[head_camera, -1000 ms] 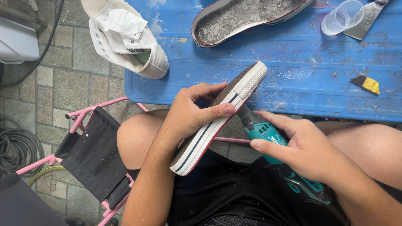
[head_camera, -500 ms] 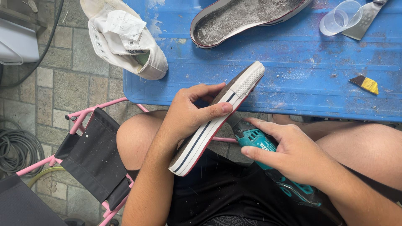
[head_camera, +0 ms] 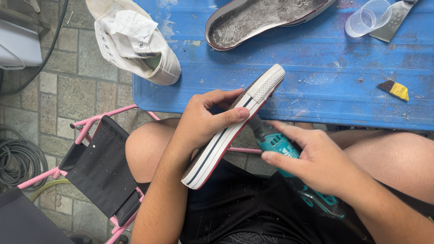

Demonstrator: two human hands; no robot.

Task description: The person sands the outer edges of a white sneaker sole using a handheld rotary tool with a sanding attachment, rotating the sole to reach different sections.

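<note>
Head view: left hand (head_camera: 203, 119) grips 1 detached white rubber shoe sole (head_camera: 235, 124), held on edge and tilted over the lap, toe end reaching the near edge of the blue table (head_camera: 316, 77). Right hand (head_camera: 316, 162) is closed around a teal rotary tool (head_camera: 275, 142), its tip hidden behind the sole. On the table lie a 2nd sole (head_camera: 262, 18), a white canvas upper (head_camera: 135, 40), a clear plastic cup (head_camera: 368, 18) and a yellow-handled scraper (head_camera: 394, 89). A pink folding chair (head_camera: 99, 162) stands at left.
</note>
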